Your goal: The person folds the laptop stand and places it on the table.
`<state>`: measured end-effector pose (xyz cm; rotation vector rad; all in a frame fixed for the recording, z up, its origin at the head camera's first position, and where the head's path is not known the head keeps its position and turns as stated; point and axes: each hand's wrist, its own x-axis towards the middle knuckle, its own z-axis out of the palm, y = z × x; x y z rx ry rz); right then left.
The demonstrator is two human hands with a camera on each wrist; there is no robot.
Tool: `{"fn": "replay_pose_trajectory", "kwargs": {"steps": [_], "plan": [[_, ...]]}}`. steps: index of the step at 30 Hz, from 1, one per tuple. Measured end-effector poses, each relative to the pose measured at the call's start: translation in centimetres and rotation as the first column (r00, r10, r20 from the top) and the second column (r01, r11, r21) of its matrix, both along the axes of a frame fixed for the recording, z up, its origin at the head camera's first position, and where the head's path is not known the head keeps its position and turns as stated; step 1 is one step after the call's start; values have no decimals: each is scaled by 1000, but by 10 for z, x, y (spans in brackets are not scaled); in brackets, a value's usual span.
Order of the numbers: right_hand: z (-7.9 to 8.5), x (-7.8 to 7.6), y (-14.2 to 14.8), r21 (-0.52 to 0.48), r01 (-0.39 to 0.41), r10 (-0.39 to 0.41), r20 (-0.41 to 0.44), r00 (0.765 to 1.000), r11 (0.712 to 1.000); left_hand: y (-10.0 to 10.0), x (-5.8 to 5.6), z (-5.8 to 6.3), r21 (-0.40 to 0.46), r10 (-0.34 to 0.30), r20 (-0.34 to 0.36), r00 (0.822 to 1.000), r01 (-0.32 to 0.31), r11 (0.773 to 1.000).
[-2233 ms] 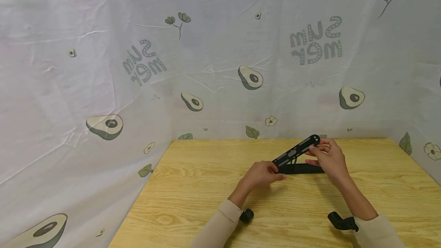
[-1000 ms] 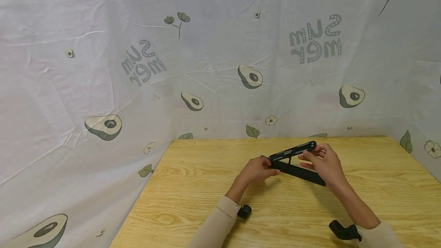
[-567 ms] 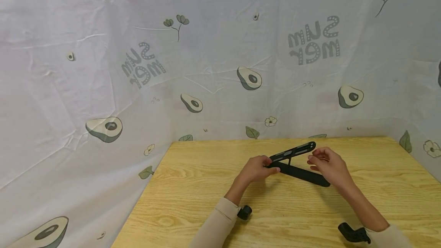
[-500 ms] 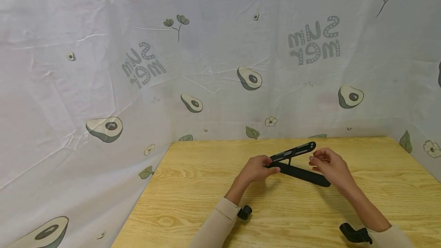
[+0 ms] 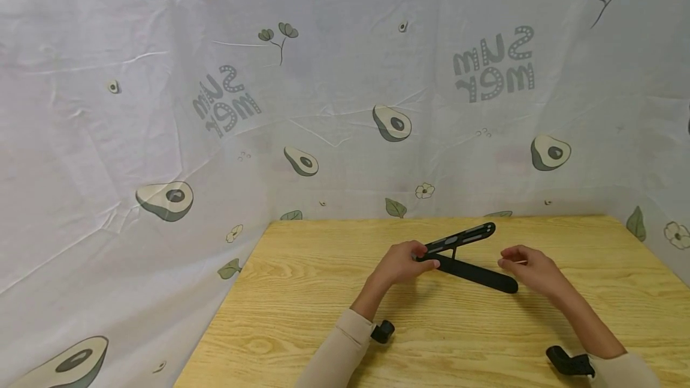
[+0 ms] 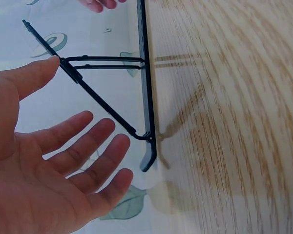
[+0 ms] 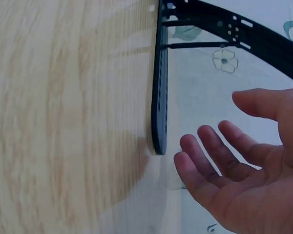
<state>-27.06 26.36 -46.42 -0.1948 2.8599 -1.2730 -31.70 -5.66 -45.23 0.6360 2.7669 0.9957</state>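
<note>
- Entering from the near side in the head view: two beige sleeves, each with a black wrist device at the cuff.
- Counter: pale wood-grain top, running under both forearms and out to the cloth behind.
- Left hand: at the hinge end of the stand. Its wrist view shows the thumb extended and four fingers spread, palm toward the camera. Thumb tip overlaps the strut joint in that view; cannot tell whether it touches.
- Right hand: just beside the stand's free ends, apart from it. Fingers loosely bent and spread, thumb well separated, nothing held.
- Stand, position: black, folding, on the counter between the two hands. V-shaped in the head view, hinge to the left, mouth toward the right hand.
- Stand, parts: plain dark lower bar slants toward the near right; slotted bar with grey pads slants toward the far right. Thin struts bridge the two halves.
- Far background: whitish creased cloth rising behind the counter, printed with halved avocados, leaves, flowers and mirrored "summer" lettering.
</note>
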Motion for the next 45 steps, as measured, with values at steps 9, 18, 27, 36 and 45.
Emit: {"fn": "replay_pose_trajectory", "kwargs": {"steps": [9,18,27,36,45], "plan": [[-6,-6,7,6,-82,82,64,995,997,-2,0,0,-3,-6,18,1000,6,1000],[-8,-5,7,1,-98,97,94,991,995,-5,-2,-5,29,-2,51,999,0,1000],[-7,-2,5,29,-103,99,101,990,994,-2,-6,-11,22,22,63,998,-23,999],[-7,3,1,47,-104,99,106,989,993,1,-11,-14,37,59,75,995,-62,997],[-10,6,-2,42,-108,102,121,987,993,0,-18,-15,43,64,86,994,-68,997]]}}
